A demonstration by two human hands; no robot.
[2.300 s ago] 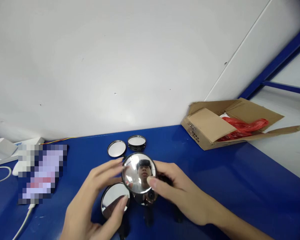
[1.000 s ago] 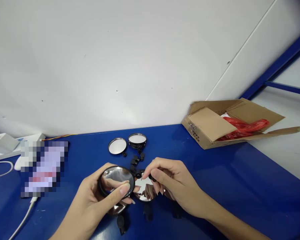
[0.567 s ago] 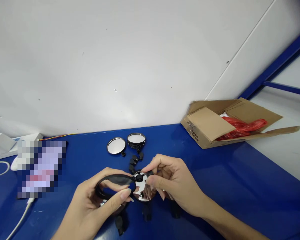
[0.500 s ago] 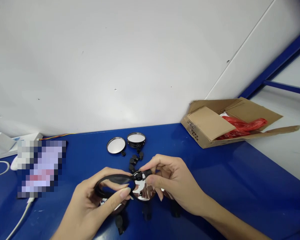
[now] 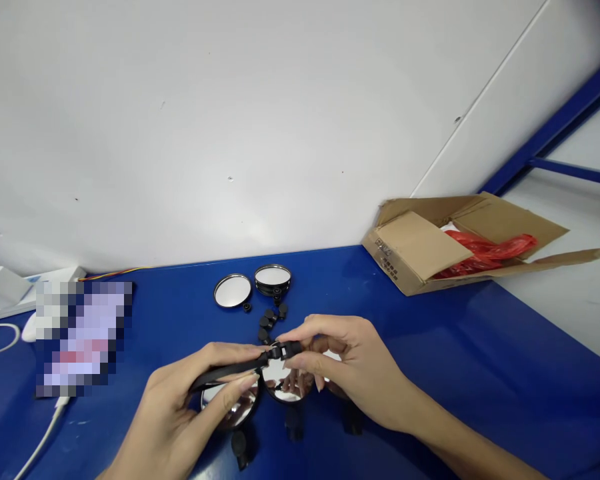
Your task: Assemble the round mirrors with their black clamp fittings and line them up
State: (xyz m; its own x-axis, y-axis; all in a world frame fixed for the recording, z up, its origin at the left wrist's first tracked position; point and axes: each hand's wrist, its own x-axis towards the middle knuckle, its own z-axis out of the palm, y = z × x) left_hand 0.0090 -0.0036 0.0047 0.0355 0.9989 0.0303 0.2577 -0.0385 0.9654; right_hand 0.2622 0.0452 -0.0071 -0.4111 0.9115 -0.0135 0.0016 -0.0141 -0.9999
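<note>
My left hand (image 5: 180, 397) grips a round mirror (image 5: 225, 373) by its black rim, thumb below and fingers above. The mirror is turned nearly edge-on. At its right end sits a black swivel mount (image 5: 291, 349), pinched between the thumb and fingertips of my right hand (image 5: 357, 373). The mount appears to meet the mirror's stem. Beneath my hands more round mirrors lie face up: one in the middle (image 5: 287, 385), one at lower left (image 5: 240, 408), and another partly hidden by my right hand. Black mounts (image 5: 240, 448) stick out below them.
Several loose black mounts (image 5: 266, 322) lie just beyond my hands. Farther back are a round mirror (image 5: 233, 291) and a small stack of mirrors (image 5: 273, 275). A phone (image 5: 87, 340) with a white cable lies left; an opened cardboard box (image 5: 415, 247) holds a red plastic bag (image 5: 500, 250).
The held mirror has tilted from showing its oval face to nearly edge-on. My right hand has shifted only slightly, still pinching the mount.
</note>
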